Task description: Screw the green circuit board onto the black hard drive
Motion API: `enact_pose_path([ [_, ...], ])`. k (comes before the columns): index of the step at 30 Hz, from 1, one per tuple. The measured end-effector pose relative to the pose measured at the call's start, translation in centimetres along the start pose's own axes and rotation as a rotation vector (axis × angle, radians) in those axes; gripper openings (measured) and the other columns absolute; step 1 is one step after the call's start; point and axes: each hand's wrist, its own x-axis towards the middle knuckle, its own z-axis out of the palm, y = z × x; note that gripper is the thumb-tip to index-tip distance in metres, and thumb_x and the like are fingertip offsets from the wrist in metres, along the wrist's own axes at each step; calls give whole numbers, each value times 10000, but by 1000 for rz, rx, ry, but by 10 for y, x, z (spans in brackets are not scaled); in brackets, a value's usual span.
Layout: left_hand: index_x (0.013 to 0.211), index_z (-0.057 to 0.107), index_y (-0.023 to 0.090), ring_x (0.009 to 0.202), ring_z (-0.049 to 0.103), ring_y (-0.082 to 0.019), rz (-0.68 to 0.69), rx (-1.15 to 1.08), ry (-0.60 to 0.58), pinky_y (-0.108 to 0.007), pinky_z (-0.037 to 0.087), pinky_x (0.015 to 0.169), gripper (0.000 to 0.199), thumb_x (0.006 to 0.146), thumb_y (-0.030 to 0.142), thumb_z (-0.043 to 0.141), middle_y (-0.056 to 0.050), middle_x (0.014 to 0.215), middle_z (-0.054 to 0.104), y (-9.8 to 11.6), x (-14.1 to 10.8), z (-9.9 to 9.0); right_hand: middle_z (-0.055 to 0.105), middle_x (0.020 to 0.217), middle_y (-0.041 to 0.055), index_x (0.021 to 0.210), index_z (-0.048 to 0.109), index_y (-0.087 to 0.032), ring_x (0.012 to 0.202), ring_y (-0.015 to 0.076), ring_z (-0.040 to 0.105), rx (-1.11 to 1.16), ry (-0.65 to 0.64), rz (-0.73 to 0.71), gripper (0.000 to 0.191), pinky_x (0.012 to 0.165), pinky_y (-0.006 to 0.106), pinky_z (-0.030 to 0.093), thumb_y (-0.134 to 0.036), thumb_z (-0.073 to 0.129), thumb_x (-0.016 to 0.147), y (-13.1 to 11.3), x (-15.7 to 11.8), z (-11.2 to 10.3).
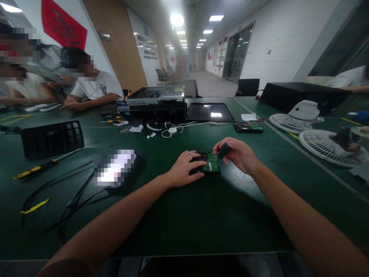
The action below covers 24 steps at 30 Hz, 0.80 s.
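Note:
A hard drive with a green circuit board [211,163] lies board side up on the green table [184,223]. Spread over its left part is my left hand [187,169], fingers apart and resting on the drive. My right hand [235,154] is closed around the dark green handle of a small tool [223,151], just above the drive's right edge. The tool's tip is too small to make out.
A second drive [248,127] lies farther back right, near white fan parts [324,146]. An open computer case [157,104] and a black panel [210,112] stand behind. To the left are a phone [115,168], cables, a yellow-black screwdriver [36,169] and seated people.

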Motion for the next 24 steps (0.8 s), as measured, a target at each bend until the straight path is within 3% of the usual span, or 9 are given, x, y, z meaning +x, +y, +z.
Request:
enact_pose_path([
  [5,1469,616,341,1531,388,-370,4,9,5,-656,264,1272,497,1007,518,668,-84,1573,509,-3,0,2,745,935,87,968,672,-224,834,217,678,-4,26,26,175,503,259,454,-396,680,939,-1,-1,1],
  [9,1467,619,344,1523,397,-375,5,6,11,-660,278,1264,501,1001,519,675,-84,1569,513,-3,0,3,691,914,72,1018,768,-208,806,180,617,-122,40,-3,239,543,263,451,-417,686,936,-3,-2,3],
  [13,1471,616,345,1520,403,-379,4,-3,24,-665,277,1263,512,990,502,695,-85,1564,519,-2,0,3,653,902,55,910,789,-217,747,149,552,-157,66,-29,221,519,253,409,-423,711,928,-4,-3,5],
  [17,1471,617,344,1522,401,-380,7,-8,22,-663,267,1267,517,986,502,698,-87,1564,520,-2,0,4,682,911,58,903,744,-221,782,164,599,-108,22,-4,222,504,246,393,-437,712,945,-3,-4,6],
  [24,1490,599,346,1536,381,-370,0,3,-10,-656,265,1273,526,1001,525,674,-84,1582,502,-2,1,1,665,860,83,1035,775,-200,796,201,629,-37,7,34,457,493,267,434,-591,540,1014,3,-1,5],
])
